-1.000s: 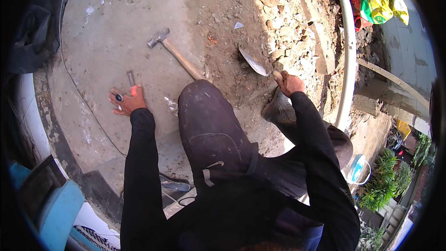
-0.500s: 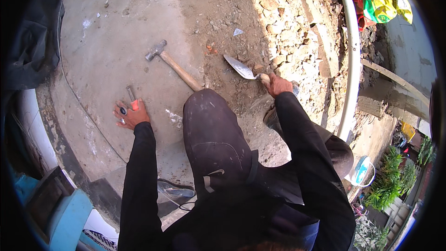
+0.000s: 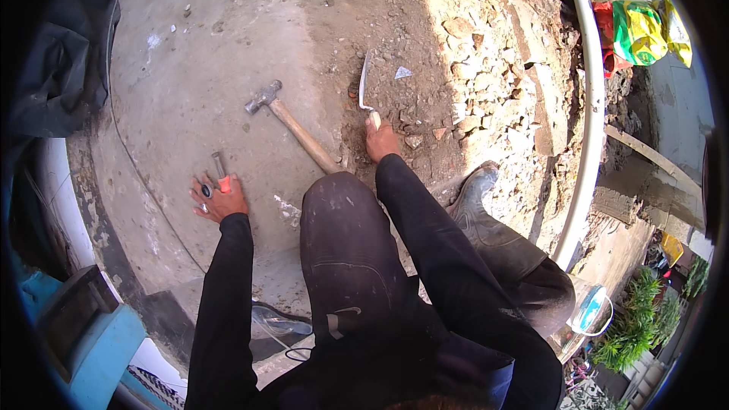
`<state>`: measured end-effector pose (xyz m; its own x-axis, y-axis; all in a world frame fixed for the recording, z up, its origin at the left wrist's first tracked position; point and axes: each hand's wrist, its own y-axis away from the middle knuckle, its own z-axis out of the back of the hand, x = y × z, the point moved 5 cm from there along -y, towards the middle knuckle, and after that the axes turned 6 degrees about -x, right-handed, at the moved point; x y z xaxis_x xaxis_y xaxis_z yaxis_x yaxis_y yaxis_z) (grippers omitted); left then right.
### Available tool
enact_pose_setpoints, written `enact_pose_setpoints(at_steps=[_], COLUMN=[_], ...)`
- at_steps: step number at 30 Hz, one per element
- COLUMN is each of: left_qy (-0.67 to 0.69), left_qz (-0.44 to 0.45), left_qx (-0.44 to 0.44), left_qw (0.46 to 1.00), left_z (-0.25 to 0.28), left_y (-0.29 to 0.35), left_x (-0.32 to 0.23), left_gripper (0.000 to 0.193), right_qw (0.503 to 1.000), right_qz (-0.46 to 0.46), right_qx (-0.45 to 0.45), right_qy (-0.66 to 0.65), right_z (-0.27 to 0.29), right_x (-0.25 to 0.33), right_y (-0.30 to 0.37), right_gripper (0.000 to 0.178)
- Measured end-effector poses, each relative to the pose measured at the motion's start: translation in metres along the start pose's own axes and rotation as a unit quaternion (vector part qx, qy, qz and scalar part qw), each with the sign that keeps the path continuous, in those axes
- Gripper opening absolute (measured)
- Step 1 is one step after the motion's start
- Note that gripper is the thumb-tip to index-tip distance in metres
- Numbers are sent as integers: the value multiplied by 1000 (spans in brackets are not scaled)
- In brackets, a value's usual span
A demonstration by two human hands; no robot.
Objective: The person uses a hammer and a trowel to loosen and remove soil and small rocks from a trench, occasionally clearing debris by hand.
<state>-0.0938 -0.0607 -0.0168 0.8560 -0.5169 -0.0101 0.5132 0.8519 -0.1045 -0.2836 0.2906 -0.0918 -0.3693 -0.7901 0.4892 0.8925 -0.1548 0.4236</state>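
Note:
My left hand (image 3: 224,199) is planted on the concrete, fingers spread, with a chisel (image 3: 218,162) caught between thumb and forefinger. The chisel's orange grip shows; its far end is hidden under the palm. Two rings are on the fingers, one with a dark round face. My right hand (image 3: 382,141) grips the pale handle of a trowel (image 3: 364,85), its blade turned nearly edge-on over the loose dirt and pointing away from me. Between my hands lies a hammer (image 3: 302,134) with a wooden handle, its end reaching my knee.
Broken rubble (image 3: 474,83) covers the sunlit right side. Beyond it runs a thick pale pipe (image 3: 592,106), with colourful bags (image 3: 636,30) behind. A thin cable (image 3: 125,153) crosses the concrete at left, near a dark sheet (image 3: 57,68). A light-blue object (image 3: 110,353) stands lower left.
My right hand has swung left with the trowel, from beside my right boot to near the hammer, and the blade has turned edge-on. My left hand and the chisel stay put.

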Motion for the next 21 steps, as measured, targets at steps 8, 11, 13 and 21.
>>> enact_pose_setpoints(at_steps=[8, 11, 13, 21], left_qy=[18, 14, 7, -2], left_qz=[6, 15, 18, 8], left_qx=[-4, 7, 8, -11], left_qw=[1000, 1000, 1000, 1000], left_z=[5, 2, 5, -9], left_y=[6, 8, 11, 15], left_x=[1, 5, 7, 24], left_gripper=[75, 74, 74, 72], right_qw=[939, 960, 986, 975], right_qz=[70, 58, 34, 113], right_qx=[-123, -157, -97, 0], right_qy=[312, 225, -133, 190], right_z=[257, 255, 191, 76], right_x=[-71, -41, -6, 37], right_y=[-114, -87, -59, -60], right_gripper=[51, 51, 33, 49])
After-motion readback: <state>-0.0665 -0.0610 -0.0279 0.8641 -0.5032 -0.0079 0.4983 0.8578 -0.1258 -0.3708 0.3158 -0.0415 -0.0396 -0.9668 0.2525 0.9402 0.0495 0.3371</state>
